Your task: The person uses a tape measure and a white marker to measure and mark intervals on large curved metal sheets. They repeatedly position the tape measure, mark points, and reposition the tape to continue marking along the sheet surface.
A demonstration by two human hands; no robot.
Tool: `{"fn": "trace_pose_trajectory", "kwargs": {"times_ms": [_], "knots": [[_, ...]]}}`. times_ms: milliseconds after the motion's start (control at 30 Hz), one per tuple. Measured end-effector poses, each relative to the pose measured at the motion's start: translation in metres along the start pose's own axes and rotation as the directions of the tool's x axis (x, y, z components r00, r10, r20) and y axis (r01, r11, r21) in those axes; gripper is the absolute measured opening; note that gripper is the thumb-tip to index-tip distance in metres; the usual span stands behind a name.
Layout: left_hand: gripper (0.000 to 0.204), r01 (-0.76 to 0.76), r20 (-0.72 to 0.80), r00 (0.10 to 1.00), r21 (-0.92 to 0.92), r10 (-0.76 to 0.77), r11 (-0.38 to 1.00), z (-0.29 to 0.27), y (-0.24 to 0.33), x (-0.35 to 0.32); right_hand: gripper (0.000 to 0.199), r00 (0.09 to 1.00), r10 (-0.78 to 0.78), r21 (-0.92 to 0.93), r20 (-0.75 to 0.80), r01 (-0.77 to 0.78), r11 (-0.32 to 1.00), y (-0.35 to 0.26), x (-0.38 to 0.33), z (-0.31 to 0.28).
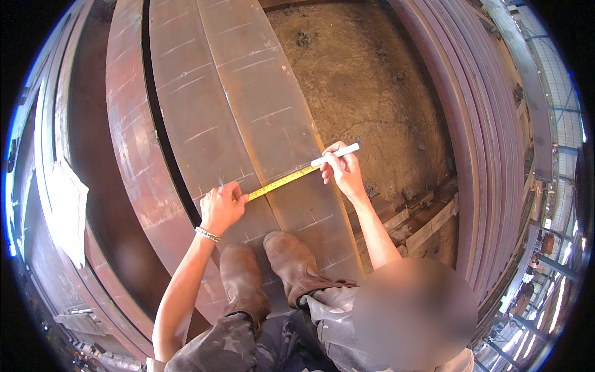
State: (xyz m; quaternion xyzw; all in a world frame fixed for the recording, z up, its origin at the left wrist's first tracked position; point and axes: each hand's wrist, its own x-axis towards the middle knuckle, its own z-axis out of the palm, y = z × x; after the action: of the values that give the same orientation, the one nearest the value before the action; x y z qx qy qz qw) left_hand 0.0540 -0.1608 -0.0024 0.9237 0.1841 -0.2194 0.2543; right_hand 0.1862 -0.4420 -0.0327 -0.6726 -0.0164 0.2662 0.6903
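A yellow tape measure blade (282, 181) stretches across a brown steel beam (204, 133) marked with several short white lines. My left hand (221, 208), with a chain bracelet at the wrist, is closed on the blade's left end; the tape's case does not show. At the far right end of the blade, my right hand (341, 172) pinches a white marker (338, 154). The marker lies slantwise, its lower left end close to the tape and the beam's right edge. Whether the right fingers also touch the tape cannot be made out.
My brown boots (242, 273) stand on the beam just below the tape. Left of a dark gap lies another steel beam (133, 124). Brown dirt ground (372, 80) drops away on the right, with timber pieces (431, 229) and a stack of steel beams (489, 124) beyond.
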Motion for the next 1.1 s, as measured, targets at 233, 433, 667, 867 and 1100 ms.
{"fn": "trace_pose_trajectory", "kwargs": {"times_ms": [233,433,667,867,1100], "knots": [[0.027,0.052,0.036,0.998,-0.012,-0.052,0.999,-0.002,-0.001,0.004,0.007,0.972,0.074,-0.245,0.223,-0.018,0.969,-0.008,0.016,0.016],[0.026,0.046,-0.027,0.999,-0.023,-0.047,0.999,-0.003,-0.001,0.008,0.010,0.909,0.197,-0.470,0.367,-0.002,0.883,-0.028,0.042,0.025],[0.027,0.072,0.017,0.997,0.001,-0.072,0.997,-0.005,0.001,0.006,0.017,0.865,0.168,-0.558,0.473,0.147,0.817,-0.013,0.065,0.028],[0.025,0.063,-0.014,0.998,0.011,-0.063,0.998,-0.004,0.005,0.003,0.015,0.861,0.176,-0.594,0.477,0.168,0.786,-0.016,0.066,0.032],[0.026,0.071,0.003,0.997,0.015,-0.071,0.997,-0.006,0.005,0.004,0.015,0.861,0.153,-0.607,0.485,0.205,0.768,-0.020,0.062,0.035]]}}
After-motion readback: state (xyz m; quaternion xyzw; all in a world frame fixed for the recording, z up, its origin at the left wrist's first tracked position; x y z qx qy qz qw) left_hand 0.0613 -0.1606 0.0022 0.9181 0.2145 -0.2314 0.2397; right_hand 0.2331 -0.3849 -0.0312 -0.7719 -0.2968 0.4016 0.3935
